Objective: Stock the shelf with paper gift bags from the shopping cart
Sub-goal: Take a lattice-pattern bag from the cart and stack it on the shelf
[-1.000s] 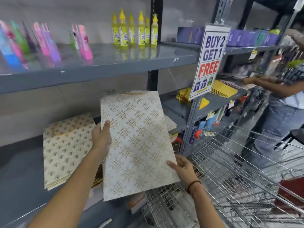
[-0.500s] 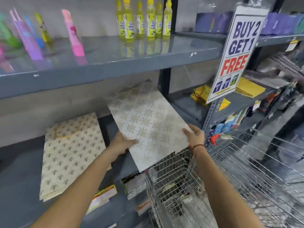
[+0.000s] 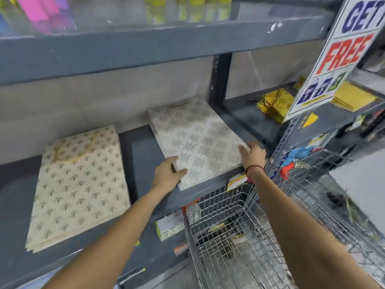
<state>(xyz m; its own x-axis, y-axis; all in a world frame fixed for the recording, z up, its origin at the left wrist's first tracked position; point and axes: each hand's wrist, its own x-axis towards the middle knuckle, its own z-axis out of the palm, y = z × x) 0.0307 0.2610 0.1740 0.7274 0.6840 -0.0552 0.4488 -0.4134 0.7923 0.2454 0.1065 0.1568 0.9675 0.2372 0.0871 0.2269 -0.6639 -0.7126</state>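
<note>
A flat white paper gift bag with a gold lattice print (image 3: 198, 138) lies on the grey middle shelf (image 3: 141, 155), its near corner over the front edge. My left hand (image 3: 166, 176) grips its near left corner. At the bag's near right edge, my right hand (image 3: 253, 154) holds on, a red thread around the wrist. A stack of cream gift bags with a leaf print (image 3: 79, 184) lies flat on the same shelf to the left, apart from the lattice bag. The wire shopping cart (image 3: 250, 236) stands below my right arm.
The upper shelf (image 3: 145, 44) overhangs the bags and carries yellow bottles and pink packs. A "GET FREE" sign (image 3: 337, 57) hangs at the right upright. Yellow packets (image 3: 275, 103) lie on the neighbouring shelf. Price labels stick to the shelf's front edge.
Both hands have carried the lattice bag forward and down from mid-air onto the shelf, where it now lies flat. The view has moved closer to the shelf.
</note>
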